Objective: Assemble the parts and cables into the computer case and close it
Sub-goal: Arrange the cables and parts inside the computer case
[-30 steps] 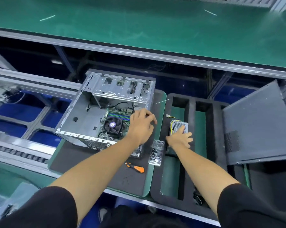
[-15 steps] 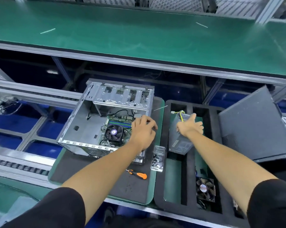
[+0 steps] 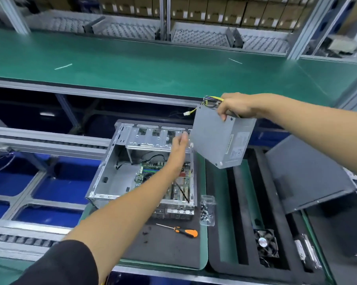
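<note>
One open case [image 3: 120, 173] at centre; one grey PSU [image 3: 220, 140], tilted, gripped by right hand [image 3: 235, 108]; left hand [image 3: 179, 147] spread, holding nothing.

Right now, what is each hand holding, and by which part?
Right hand grips the power supply at its top, cable-end edge. Left hand holds nothing.

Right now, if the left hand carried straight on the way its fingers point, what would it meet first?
Most likely the power supply held up by the right hand: the left hand points up and right at its lower left corner. Depth is unclear; it could pass beneath.
</note>
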Available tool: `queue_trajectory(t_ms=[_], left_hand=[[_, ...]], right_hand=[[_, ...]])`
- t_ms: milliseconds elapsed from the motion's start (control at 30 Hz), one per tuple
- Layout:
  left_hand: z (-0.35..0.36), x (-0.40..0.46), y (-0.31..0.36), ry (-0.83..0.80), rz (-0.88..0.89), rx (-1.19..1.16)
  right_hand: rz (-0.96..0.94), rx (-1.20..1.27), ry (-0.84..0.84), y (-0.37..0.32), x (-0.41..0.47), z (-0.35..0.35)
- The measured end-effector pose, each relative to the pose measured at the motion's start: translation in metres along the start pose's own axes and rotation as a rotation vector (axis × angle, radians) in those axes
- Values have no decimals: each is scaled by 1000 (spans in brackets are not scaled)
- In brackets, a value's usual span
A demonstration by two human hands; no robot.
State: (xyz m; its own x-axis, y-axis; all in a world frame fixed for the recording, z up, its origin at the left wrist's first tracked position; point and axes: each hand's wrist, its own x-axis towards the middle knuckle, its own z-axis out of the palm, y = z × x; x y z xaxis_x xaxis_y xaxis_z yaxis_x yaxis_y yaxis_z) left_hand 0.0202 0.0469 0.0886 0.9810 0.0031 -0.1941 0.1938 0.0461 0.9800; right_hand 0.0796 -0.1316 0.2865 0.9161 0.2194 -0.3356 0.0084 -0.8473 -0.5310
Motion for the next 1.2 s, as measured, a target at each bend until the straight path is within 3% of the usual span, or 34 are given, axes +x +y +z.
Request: queue_trajectory(t_ms=[100, 200, 300, 467, 633, 833, 967, 1100, 1200], left_hand=[[-62, 7, 34, -141, 80, 14], [-122, 5, 50, -286, 30, 40], [-162, -8, 49, -280, -47, -90], [-210, -28, 37, -97, 114, -102], [-256, -42, 25, 103, 71, -33], [-258, -63, 8, 323, 72, 69], [-236, -71, 8, 534, 54, 442], [-208, -78, 3, 714, 52, 717], [-190, -77, -1, 831, -12, 825]], right_hand=[[-67, 100, -32, -40, 0, 11], [-107, 241, -169, -73, 6, 37], [-195, 293, -235, -103, 21, 66], [-341, 286, -263, -136, 45, 114], [-330, 678, 31, -137, 68, 195], [-134, 688, 319, -132, 91, 270], [-36, 888, 345, -125, 97, 304], [4, 790, 320, -123, 98, 314], [-142, 1020, 259, -124, 89, 316]])
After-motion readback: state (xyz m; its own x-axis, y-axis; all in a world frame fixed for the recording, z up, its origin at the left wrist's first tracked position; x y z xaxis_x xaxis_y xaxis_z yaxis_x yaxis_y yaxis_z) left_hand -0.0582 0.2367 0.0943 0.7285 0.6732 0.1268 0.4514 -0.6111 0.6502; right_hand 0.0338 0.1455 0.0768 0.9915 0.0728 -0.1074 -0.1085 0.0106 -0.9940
